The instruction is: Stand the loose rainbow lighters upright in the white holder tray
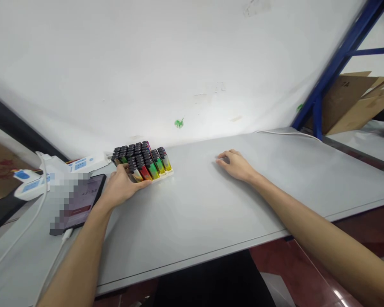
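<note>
Several lighters [152, 170] with black tops and red, green and yellow bodies stand upright in rows in a white tray [163, 176], near the wall at the left of the table. My left hand [123, 184] grips the left front of the tray, its thumb along the front edge and its fingers round the left side. Over the middle of the table, my right hand [235, 164] has its fingers curled with thumb and index tips close together; whatever lies between them, if anything, is too small to make out.
A phone [86, 202] with a white charging cable lies left of my left forearm, beside white power strips [85, 163]. A blue metal frame [336, 64] and cardboard boxes [352, 102] stand at the right. A white cable [284, 133] runs along the wall.
</note>
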Available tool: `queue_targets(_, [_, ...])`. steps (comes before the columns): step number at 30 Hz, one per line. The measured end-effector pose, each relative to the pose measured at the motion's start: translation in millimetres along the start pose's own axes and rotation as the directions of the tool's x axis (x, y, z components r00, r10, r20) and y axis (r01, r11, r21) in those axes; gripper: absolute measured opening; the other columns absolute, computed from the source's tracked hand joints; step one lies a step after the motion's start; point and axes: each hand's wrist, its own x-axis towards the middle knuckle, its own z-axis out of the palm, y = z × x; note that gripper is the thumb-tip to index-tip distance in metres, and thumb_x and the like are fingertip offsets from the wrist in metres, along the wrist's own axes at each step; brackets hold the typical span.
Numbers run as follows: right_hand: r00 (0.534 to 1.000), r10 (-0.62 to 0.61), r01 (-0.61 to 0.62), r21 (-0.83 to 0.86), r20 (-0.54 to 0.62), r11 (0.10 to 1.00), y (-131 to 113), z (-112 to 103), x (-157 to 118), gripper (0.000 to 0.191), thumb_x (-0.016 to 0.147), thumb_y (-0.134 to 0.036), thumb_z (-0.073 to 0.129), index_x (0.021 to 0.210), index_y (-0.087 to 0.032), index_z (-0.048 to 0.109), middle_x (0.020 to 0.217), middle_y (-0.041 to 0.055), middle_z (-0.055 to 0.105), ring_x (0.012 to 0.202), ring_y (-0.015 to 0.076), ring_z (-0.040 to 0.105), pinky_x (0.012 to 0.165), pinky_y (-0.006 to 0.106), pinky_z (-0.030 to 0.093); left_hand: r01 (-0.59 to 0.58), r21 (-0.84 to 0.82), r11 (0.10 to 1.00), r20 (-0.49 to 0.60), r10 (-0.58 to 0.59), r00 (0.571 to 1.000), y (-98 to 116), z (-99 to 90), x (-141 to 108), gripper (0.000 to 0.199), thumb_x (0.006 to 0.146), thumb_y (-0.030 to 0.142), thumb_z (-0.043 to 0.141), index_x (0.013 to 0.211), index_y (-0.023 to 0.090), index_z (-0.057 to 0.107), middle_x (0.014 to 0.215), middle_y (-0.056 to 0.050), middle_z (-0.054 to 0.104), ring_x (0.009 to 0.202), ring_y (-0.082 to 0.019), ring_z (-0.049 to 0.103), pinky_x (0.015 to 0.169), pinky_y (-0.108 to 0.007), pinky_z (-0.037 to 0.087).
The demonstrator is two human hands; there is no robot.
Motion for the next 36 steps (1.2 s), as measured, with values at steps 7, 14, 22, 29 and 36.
queue_targets(7, [1.000, 0.017, -0.017, -0.048, 0.008, 0.999, -1.9, 0.4, -2.1, 0.038, 0.096, -0.042, 0.050, 0.118, -0.016, 0.067, 0.125, 0.0156, 0.059, 0.124, 0.0289, 0.050, 0.107, 0.041, 0.038, 0.066, 0.032, 0.997, -0.077, -0.064, 0.995, 10.5, 5.1, -4.0, 0.082, 0.065, 0.070, 0.070, 0.122, 0.015, 0.051, 0.128, -0.019, 0.065, 0.120, -0.040, 0.058, 0.096, -0.047, 0.046])
queue_targets(14, [0.986, 0.160, -0.167, -0.170, -0.052, 0.971, 5.3, -2.5, -0.4, 0.045, 0.095, -0.045, 0.049, 0.125, -0.014, 0.063, 0.134, 0.0198, 0.053, 0.125, 0.0363, 0.050, 0.105, 0.047, 0.038, 0.015, 0.407, 0.913, 0.083, -0.054, 0.995, 30.1, 5.4, -15.8, 0.069, 0.085, 0.074, 0.035, 0.093, 0.016, 0.071, 0.110, -0.023, 0.071, 0.112, -0.045, 0.061, 0.093, -0.051, 0.045])
queue_targets(22, [0.987, 0.156, -0.161, -0.198, -0.042, 0.967, 6.6, -4.0, 0.7, 0.046, 0.095, -0.046, 0.050, 0.125, -0.014, 0.063, 0.133, 0.0201, 0.055, 0.125, 0.0357, 0.050, 0.106, 0.046, 0.039, 0.052, 0.393, 0.918, 0.097, -0.097, 0.990, 37.0, 4.9, -20.8, 0.066, 0.085, 0.070, 0.034, 0.084, 0.017, 0.074, 0.099, -0.023, 0.074, 0.097, -0.043, 0.068, 0.077, -0.048, 0.051])
queue_targets(29, [0.989, 0.149, -0.150, -0.206, -0.017, 0.967, 5.5, -6.8, -0.5, 0.046, 0.095, -0.046, 0.050, 0.126, -0.015, 0.063, 0.134, 0.0194, 0.055, 0.125, 0.0363, 0.051, 0.106, 0.045, 0.039, 0.034, 0.370, 0.928, 0.088, -0.072, 0.993, 32.6, 7.9, -18.8, 0.060, 0.085, 0.068, 0.035, 0.077, 0.021, 0.072, 0.090, -0.017, 0.075, 0.091, -0.039, 0.069, 0.074, -0.045, 0.051])
queue_targets(36, [0.988, 0.154, -0.150, -0.211, 0.000, 0.966, 5.9, -7.2, -1.4, 0.046, 0.094, -0.047, 0.049, 0.126, -0.016, 0.063, 0.136, 0.0191, 0.054, 0.125, 0.0349, 0.052, 0.104, 0.044, 0.041, 0.004, 0.350, 0.937, 0.093, -0.039, 0.995, 28.7, 9.2, -19.1, 0.062, 0.087, 0.067, 0.032, 0.078, 0.021, 0.071, 0.090, -0.018, 0.074, 0.092, -0.039, 0.069, 0.078, -0.046, 0.051])
